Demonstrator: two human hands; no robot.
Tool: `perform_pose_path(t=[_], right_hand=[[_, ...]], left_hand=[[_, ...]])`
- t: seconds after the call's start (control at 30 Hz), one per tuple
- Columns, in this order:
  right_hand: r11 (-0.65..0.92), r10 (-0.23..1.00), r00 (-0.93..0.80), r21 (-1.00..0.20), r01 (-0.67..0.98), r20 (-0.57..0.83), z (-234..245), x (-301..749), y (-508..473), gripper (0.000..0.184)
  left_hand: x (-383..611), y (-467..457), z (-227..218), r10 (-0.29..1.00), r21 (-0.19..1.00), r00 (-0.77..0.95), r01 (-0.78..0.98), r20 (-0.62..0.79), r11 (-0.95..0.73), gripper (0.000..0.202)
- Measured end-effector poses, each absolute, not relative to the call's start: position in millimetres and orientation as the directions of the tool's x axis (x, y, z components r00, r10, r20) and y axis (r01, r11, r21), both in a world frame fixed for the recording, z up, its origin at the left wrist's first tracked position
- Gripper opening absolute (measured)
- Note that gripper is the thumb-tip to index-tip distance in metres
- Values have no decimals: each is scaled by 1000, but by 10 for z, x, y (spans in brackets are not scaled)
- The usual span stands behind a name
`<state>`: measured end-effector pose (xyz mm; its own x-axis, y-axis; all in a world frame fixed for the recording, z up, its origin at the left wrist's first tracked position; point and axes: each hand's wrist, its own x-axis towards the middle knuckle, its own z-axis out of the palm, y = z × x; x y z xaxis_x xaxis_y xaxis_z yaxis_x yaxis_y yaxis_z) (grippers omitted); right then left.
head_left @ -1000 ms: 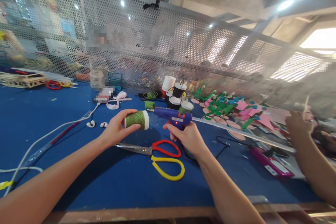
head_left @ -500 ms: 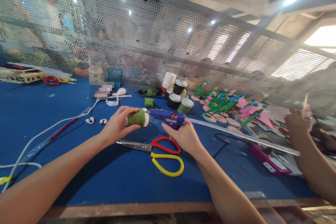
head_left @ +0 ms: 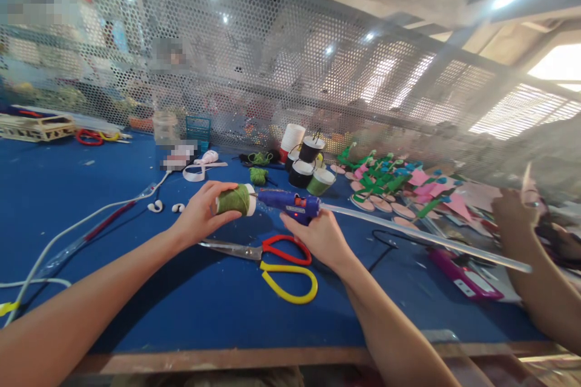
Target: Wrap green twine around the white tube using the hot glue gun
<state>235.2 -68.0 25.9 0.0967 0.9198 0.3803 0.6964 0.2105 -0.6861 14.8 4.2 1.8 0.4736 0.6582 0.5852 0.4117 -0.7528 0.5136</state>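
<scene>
Clamping left hand (head_left: pixel 200 213) on green thread spool (head_left: pixel 233 201), right hand (head_left: pixel 323 234) on blue glue gun (head_left: pixel 288 204), aimed at spool's white end (head_left: pixel 251 201). Holding both above counter (head_left: pixel 204 317), beyond scissors (head_left: pixel 255 253), with open room toward wooden front edge (head_left: pixel 227 358).

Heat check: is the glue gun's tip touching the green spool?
Cannot tell: the head view shows the glue gun pointing at the green spool, any gap too small to judge.

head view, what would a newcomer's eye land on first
Probably the blue glue gun in the right hand, mid-view, its tip close to the green spool in the left hand. Just below, scissors with red and yellow handles lie on the blue table.
</scene>
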Motion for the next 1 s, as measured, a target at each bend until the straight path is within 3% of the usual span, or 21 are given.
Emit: perform_pose_path(t=[0.53, 0.8, 1.0], right_hand=[[215, 912, 112, -693, 688, 395, 275, 2346, -683, 22], [283, 876, 59, -609, 741, 479, 261, 2348, -700, 19], [278, 882, 48, -599, 751, 469, 282, 2339, -721, 19]], left_hand=[[148, 41, 16, 609, 480, 510, 375, 607, -793, 40], [162, 91, -37, 741, 684, 402, 305, 539, -663, 46], [181, 72, -4, 807, 768, 369, 290, 460, -570, 49]])
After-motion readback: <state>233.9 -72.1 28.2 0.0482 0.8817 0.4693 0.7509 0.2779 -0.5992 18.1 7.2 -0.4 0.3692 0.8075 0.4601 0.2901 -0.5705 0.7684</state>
